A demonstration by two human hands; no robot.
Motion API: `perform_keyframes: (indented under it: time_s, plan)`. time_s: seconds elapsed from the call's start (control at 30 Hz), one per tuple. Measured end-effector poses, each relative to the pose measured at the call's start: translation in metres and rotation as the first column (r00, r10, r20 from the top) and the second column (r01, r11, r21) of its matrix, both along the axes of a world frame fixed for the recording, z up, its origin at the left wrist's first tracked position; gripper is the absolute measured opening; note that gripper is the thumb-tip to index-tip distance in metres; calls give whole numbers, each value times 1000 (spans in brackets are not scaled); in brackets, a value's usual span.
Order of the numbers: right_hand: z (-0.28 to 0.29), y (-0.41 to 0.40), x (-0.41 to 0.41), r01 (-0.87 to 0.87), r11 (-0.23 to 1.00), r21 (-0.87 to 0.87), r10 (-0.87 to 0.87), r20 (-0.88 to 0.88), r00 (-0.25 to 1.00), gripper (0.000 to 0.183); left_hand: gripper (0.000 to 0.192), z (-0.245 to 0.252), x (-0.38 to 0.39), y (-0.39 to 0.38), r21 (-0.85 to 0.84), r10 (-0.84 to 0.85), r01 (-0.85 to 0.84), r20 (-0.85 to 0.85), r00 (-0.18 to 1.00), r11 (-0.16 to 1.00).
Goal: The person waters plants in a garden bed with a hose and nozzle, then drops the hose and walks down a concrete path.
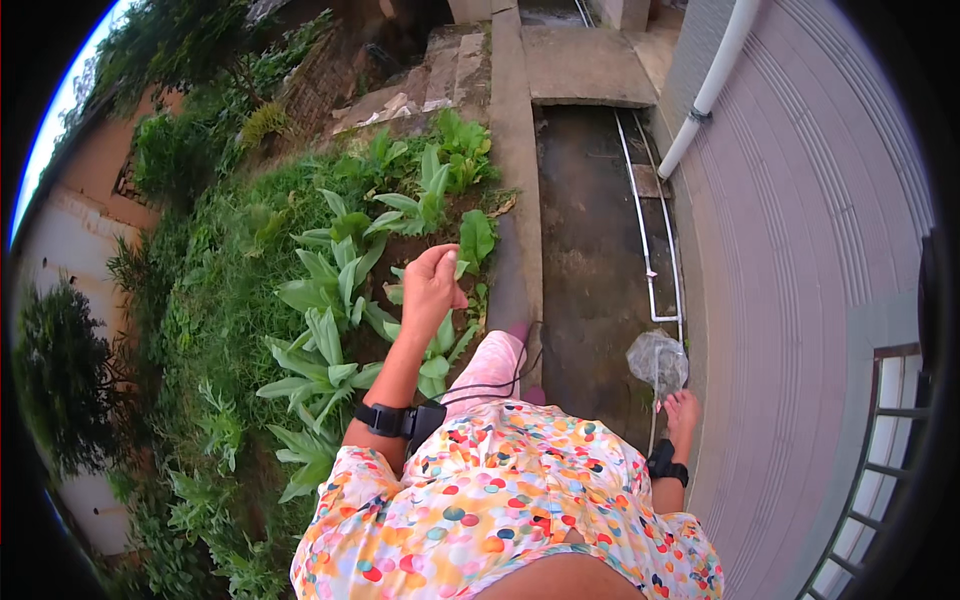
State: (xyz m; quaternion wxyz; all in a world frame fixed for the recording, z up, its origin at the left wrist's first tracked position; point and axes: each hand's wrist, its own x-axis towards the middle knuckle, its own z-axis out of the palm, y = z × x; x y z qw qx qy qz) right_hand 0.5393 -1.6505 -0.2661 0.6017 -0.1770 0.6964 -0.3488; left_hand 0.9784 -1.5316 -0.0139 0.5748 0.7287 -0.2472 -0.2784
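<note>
My left hand point(433, 285) is raised over the vegetable bed with its fingers curled. A small pale green leaf point(460, 268) shows beside the thumb; whether it is pinched or lies behind is unclear. Below grow broad-leaved green plants point(328, 337) in dark soil. At the far right, my right hand point(681, 411) is held low near the wall, fingers bent. A clear plastic bag point(657, 358) reaches up to its fingertips, but their grip on it cannot be made out. Black straps with small boxes circle both arms, and a black cable point(480, 385) crosses my pink trousers.
A concrete kerb point(517, 172) divides the bed from a damp sunken channel point(577, 225). White pipes point(636, 202) run along the channel beside a tiled wall point(780, 300). A concrete slab point(589, 66) spans it ahead. Dense grass point(217, 277) covers the left side.
</note>
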Motion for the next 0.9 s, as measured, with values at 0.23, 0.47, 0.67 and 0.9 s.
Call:
perform_keyframes:
  time_s: [0.23,0.47,0.67,0.9]
  plan:
    - [-10,-30,12,231,972,38,-232,27,972,11,25,-17,40,-83,-19,-125,125,-60,990,992]
    - [-15,-111,95,201,974,107,-192,-91,977,12,31,-48,139,-170,23,-17,22,-177,984,999]
    - [-18,-209,162,-100,932,349,202,-268,942,11,39,-51,252,-247,-145,163,-161,3,987,976]
    - [8,-314,278,-267,949,169,299,-213,930,11,33,-36,320,-279,-177,349,-342,10,937,923]
